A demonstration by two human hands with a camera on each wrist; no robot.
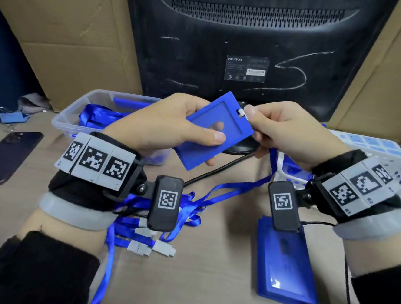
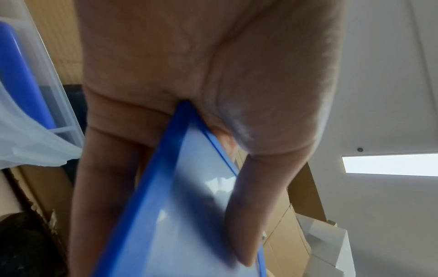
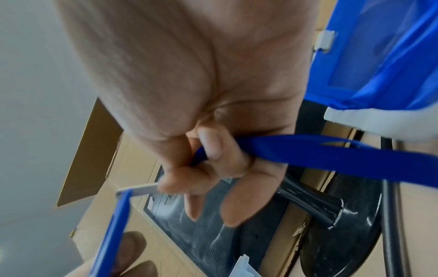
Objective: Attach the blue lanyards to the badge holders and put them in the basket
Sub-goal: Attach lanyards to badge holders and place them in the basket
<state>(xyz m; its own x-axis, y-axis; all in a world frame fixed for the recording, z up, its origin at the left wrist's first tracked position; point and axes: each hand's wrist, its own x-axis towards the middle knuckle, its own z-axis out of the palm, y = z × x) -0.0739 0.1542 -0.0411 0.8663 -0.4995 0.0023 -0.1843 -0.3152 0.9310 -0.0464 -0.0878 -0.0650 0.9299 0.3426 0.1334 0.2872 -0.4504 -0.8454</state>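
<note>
badge holder (image 1: pixel 214 131) is held above the bench, left hand (image 1: pixel 173 122) gripping its lower part. right hand (image 1: pixel 286 132) pinches the lanyard clip (image 1: pixel 242 113) at the slot on its top edge. if the holder tilts, the clip can slip out.

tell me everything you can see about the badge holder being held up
The badge holder is a blue rigid-looking plastic frame with a clear window and thumb cut-out, tilted in the air above the table. The left hand grips its lower half; the right hand pinches a grey lanyard clip at its top slot.
</note>
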